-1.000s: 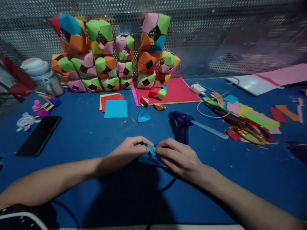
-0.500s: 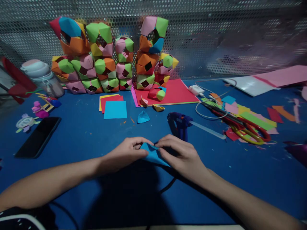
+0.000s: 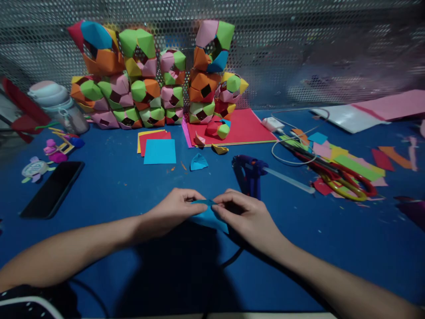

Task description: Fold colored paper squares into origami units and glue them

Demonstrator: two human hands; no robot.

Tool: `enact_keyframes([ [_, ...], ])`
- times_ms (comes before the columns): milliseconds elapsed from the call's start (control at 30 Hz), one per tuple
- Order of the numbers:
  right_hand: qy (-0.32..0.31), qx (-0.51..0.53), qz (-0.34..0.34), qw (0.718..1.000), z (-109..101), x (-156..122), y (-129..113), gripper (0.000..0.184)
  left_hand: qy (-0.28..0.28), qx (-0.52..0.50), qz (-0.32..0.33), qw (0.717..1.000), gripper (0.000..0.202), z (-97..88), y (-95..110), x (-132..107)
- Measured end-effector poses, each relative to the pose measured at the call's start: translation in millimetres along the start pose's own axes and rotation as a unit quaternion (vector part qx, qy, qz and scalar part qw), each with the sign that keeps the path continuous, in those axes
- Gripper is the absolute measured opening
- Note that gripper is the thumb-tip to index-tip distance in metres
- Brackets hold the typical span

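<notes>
A folded piece of blue paper (image 3: 210,217) lies on the blue table (image 3: 126,186) between my two hands. My left hand (image 3: 172,208) pinches its left end with curled fingers. My right hand (image 3: 247,215) pinches its right end, fingers pressed down onto the fold. Both hands rest low on the table, close together, fingertips nearly touching. Just behind my right hand stands a dark blue glue gun (image 3: 251,170) with a clear glue stick.
Stacked multicoloured paper polyhedra (image 3: 149,75) line the mesh wall. Square paper sheets (image 3: 159,148), a red sheet (image 3: 242,126), small folded pieces (image 3: 199,161), red-handled scissors (image 3: 341,179), paper scraps, a white cable, a black phone (image 3: 53,188) and a bottle (image 3: 58,106) surround the hands.
The blue paper was raised and opened slightly half a second ago; now it is pressed flatter, with both hands pinching it a little farther from me.
</notes>
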State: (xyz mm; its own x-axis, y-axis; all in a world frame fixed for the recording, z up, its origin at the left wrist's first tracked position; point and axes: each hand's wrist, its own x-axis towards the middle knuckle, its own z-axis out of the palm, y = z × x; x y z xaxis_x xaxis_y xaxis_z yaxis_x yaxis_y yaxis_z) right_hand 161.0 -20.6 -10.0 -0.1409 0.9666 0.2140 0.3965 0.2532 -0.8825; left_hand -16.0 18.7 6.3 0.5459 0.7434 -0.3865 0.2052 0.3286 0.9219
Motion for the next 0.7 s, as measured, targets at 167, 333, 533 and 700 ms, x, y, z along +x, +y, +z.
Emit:
enact_keyframes([
  [167,-0.003,-0.012,-0.013,1.0,1.7,-0.4,-0.6,0.009,0.053,0.051,0.017,0.997,0.017,1.6,-3.5,-0.2],
  [333,-0.01,-0.048,-0.029,0.998,0.8,0.8,0.8,0.004,0.073,0.126,0.049,0.988,0.017,1.7,-1.6,-1.2],
  [533,-0.03,-0.07,-0.152,0.985,-1.9,0.9,3.8,0.009,0.05,0.089,0.022,0.995,0.017,0.4,-1.2,0.0],
  [700,-0.04,-0.083,-0.197,0.976,-3.4,0.3,7.1,0.016,0.019,0.049,0.003,0.999,0.017,-1.2,-4.2,1.2],
])
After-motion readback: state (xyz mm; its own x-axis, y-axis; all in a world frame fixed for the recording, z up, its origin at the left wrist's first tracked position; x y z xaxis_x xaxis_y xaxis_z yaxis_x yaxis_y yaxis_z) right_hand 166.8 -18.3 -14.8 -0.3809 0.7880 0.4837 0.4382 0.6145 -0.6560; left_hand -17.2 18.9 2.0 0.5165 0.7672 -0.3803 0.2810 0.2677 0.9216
